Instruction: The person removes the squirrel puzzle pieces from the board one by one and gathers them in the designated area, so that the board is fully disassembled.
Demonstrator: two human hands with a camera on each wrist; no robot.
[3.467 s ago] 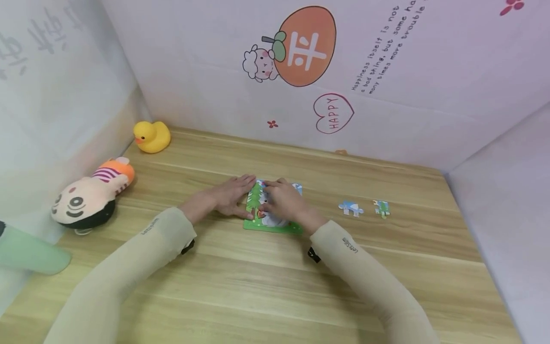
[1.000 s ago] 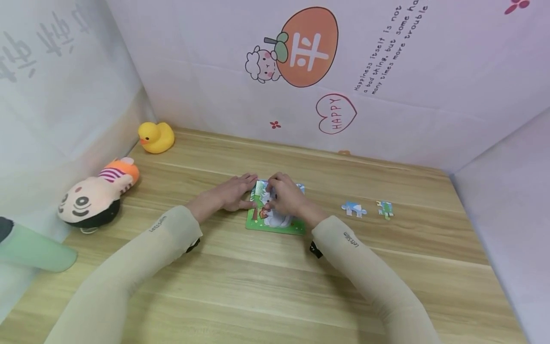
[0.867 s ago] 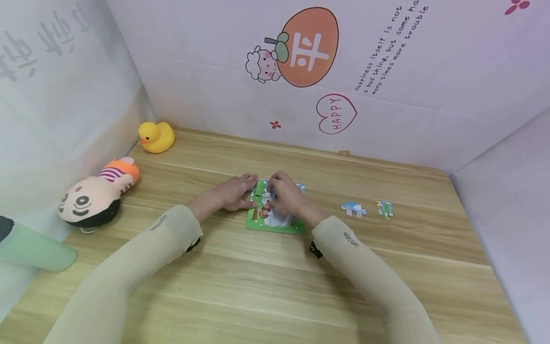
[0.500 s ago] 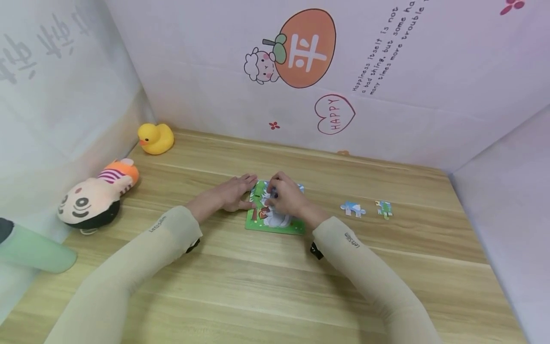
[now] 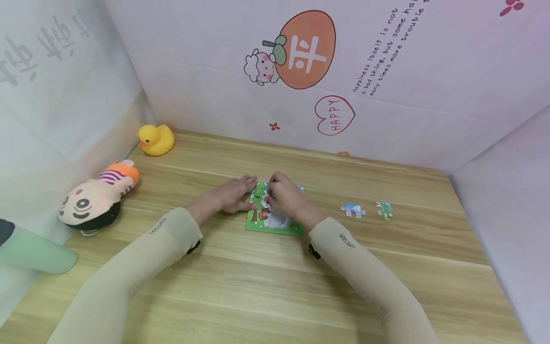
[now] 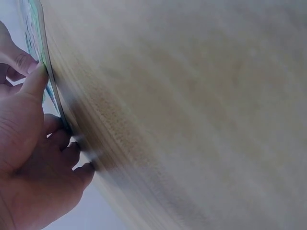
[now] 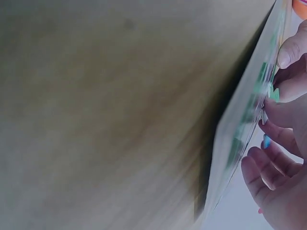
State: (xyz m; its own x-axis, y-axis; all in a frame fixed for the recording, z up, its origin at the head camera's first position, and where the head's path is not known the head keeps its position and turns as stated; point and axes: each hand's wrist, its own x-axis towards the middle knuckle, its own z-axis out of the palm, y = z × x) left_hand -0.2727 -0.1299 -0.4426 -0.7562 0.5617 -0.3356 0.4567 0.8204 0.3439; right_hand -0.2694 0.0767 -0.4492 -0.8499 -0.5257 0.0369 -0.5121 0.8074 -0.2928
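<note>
While both forearms reach in from the near edge, the work sits on a pale wooden table (image 5: 266, 282) boxed in by white printed panels on three sides: a back wall (image 5: 386, 110) with an orange cartoon fruit, a small sheep and a "HAPPY" heart, a left wall with grey lettering, and a plain panel on the right. At the middle of the table lies the green-bordered puzzle board (image 5: 271, 225), flat on the wood. The left hand (image 5: 229, 195) lies against the board's left edge with its fingers nearly straight and together, thumb laid along the rim, as the left wrist view shows. The right hand (image 5: 287, 197) rests on top of the board with fingers bent down onto the picture, fingertips close together; whether they pinch a piece beneath them cannot be told, since the hand covers that spot and the right wrist view is blurred.

To the right of the board, well apart from it, two loose puzzle pieces lie on bare wood: a blue-white piece (image 5: 352, 209) and, just beyond it, a green piece (image 5: 383, 210). Along the left wall sit a yellow rubber duck (image 5: 155, 139) in the far corner, a plush doll (image 5: 96, 196) lying on its side, and a green cylinder (image 5: 36, 257) at the frame's edge. Bare wood stretches across the near half of the table and behind the board up to the back wall.
</note>
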